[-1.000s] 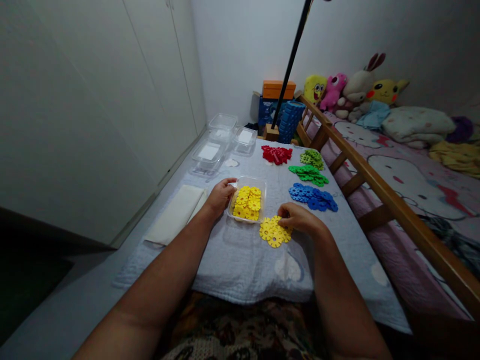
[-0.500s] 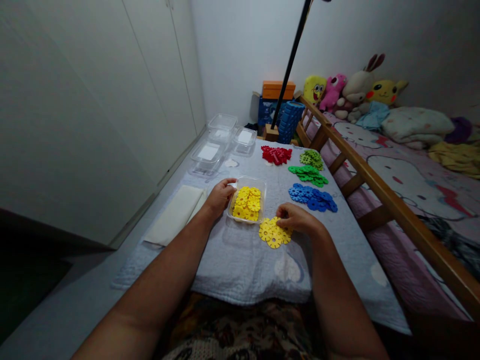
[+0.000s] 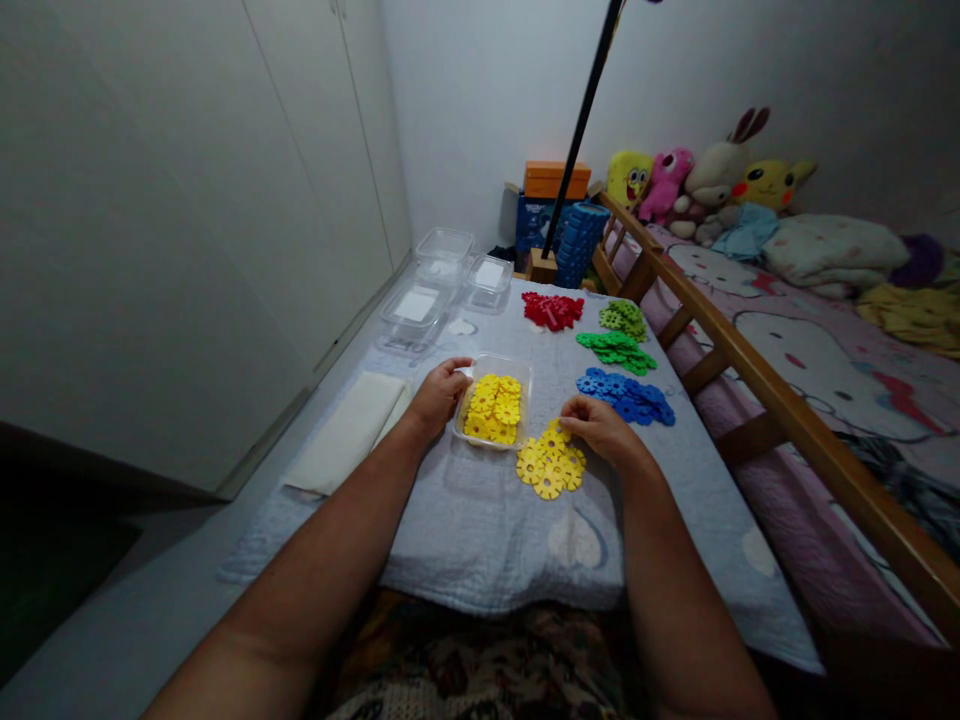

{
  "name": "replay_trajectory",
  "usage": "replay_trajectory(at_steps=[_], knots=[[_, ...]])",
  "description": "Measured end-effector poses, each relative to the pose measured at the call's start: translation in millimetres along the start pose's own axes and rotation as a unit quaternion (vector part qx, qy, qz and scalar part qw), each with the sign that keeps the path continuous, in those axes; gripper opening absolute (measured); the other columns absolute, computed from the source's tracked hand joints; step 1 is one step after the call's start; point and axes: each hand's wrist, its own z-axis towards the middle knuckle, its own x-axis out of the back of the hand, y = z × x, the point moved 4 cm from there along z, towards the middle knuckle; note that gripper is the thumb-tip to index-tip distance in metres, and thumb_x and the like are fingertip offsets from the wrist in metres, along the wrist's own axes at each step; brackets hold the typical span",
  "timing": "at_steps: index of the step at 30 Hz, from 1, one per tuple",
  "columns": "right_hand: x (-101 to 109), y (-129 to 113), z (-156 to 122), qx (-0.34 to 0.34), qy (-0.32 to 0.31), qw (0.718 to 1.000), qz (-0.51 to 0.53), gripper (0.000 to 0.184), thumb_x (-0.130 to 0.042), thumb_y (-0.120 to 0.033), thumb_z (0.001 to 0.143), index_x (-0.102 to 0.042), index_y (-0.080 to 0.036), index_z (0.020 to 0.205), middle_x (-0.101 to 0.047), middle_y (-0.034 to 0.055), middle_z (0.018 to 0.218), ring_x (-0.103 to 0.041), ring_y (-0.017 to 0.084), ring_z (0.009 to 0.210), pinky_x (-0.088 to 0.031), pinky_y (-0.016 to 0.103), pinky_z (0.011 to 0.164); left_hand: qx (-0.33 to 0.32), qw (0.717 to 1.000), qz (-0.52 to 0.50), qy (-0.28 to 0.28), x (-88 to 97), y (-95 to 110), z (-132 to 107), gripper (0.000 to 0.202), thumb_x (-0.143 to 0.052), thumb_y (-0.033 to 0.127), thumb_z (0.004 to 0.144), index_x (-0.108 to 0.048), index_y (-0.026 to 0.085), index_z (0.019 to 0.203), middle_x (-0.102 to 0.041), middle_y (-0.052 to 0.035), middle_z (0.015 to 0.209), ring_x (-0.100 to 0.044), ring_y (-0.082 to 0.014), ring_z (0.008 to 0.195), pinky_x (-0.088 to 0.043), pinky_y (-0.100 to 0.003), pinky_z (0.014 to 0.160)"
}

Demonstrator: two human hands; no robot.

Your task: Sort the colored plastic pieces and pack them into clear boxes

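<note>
Cloth-covered counter (image 3: pixel 480 560), viewed by me through the head camera. At centre, a clear tub (image 3: pixel 526 392) holds a heap of yellow discs (image 3: pixel 493 408). The left hand (image 3: pixel 442 395) is at the tub's left wall, its grip clamped on the rim. The right hand (image 3: pixel 600 425) has its thumb and finger together on one yellow disc (image 3: pixel 554 434), at the far edge of a loose yellow pile (image 3: pixel 550 472). This pile lies just beside the tub's near right corner; whether the two touch I cannot tell. Between the pinched disc and the heap inside, I note the tub's right wall as the only barrier.

Surroundings: beyond the right hand, a blue pile (image 3: pixel 626 396) lies nearest, followed by a green pile (image 3: pixel 616 350) and a light green pile (image 3: pixel 622 319); a red pile (image 3: pixel 553 311) lies farther to the left. A folded white cloth (image 3: pixel 346 430) is just beside the left forearm. Several clear tubs (image 3: pixel 412 308) crowd the far left corner, some bearing white rectangles. At the far end a black pole (image 3: pixel 581 130) rises at a slant near a wooden block (image 3: pixel 541 266), beside a blue roller (image 3: pixel 583 243). Along the right side a wooden rail (image 3: pixel 750 370) separates the counter from a bed (image 3: pixel 795 320) with stuffed toys (image 3: pixel 716 178); a white cupboard (image 3: pixel 187 200) bounds the left.
</note>
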Motion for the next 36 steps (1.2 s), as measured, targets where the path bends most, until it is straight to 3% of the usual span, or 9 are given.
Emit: replay_trajectory(at_steps=[4, 8, 15, 20, 29, 36], knots=[[8, -1, 2, 0.028, 0.088, 0.996, -0.016, 0.024, -0.067, -0.041, 0.066, -0.061, -0.021, 0.076, -0.056, -0.0016, 0.067, -0.049, 0.013, 0.061, -0.036, 0.026, 0.056, 0.001, 1.000, -0.012, -0.006, -0.9, 0, 0, 0.052, -0.067, 0.021, 0.058, -0.061, 0.018, 0.110, -0.053, 0.0067, 0.057, -0.048, -0.0115, 0.045, -0.029, -0.021, 0.044], [14, -20, 5, 0.068, 0.150, 0.986, -0.009, 0.026, -0.066, -0.043, 0.069, -0.060, -0.021, 0.083, -0.061, 0.0011, 0.074, -0.055, 0.016, 0.067, -0.043, 0.028, 0.061, 0.002, 1.000, -0.019, -0.007, -0.7, 0, 0, 0.053, -0.067, 0.020, 0.059, -0.062, 0.018, 0.111, -0.050, 0.0079, 0.054, -0.048, -0.0118, 0.045, -0.029, -0.021, 0.045], [-17, -72, 21, 0.153, 0.114, 0.978, -0.082, 0.016, -0.062, -0.036, 0.077, -0.062, -0.021, 0.083, -0.067, 0.0035, 0.081, -0.059, 0.018, 0.075, -0.046, 0.030, 0.071, 0.002, 1.000, -0.016, -0.008, 0.2, -1, 1, 0.054, -0.069, 0.021, 0.060, -0.063, 0.018, 0.113, -0.054, 0.0060, 0.057, -0.050, -0.0121, 0.046, -0.029, -0.021, 0.045], [-47, -93, 39, 0.155, 0.102, 0.965, -0.188, 0.004, -0.061, -0.022, 0.078, -0.064, -0.021, 0.081, -0.067, 0.0008, 0.077, -0.058, 0.016, 0.073, -0.043, 0.028, 0.071, -0.001, 1.000, -0.020, -0.017, -0.1, -1, 1, 0.052, -0.067, 0.020, 0.059, -0.062, 0.018, 0.111, -0.055, 0.0058, 0.057, -0.049, -0.0117, 0.046, -0.030, -0.021, 0.045], [-73, -97, 63, 0.109, 0.115, 0.940, -0.302, 0.012, -0.064, -0.015, 0.080, -0.068, -0.023, 0.089, -0.073, 0.0022, 0.087, -0.062, 0.019, 0.082, -0.043, 0.033, 0.083, -0.002, 0.999, -0.027, -0.018, 0.3, -2, 3, 0.053, -0.068, 0.020, 0.059, -0.063, 0.017, 0.111, -0.058, 0.0048, 0.059, -0.051, -0.0115, 0.046, -0.033, -0.021, 0.046], [-60, -90, 55, 0.139, 0.135, 0.937, -0.292, 0.010, -0.063, -0.020, 0.083, -0.069, -0.022, 0.091, -0.074, 0.0051, 0.094, -0.061, 0.023, 0.093, -0.043, 0.037, 0.091, -0.002, 1.000, -0.027, -0.015, 1.9, -5, 5, 0.052, -0.069, 0.021, 0.060, -0.064, 0.017, 0.112, -0.058, 0.0046, 0.058, -0.050, -0.0116, 0.045, -0.032, -0.022, 0.045]])
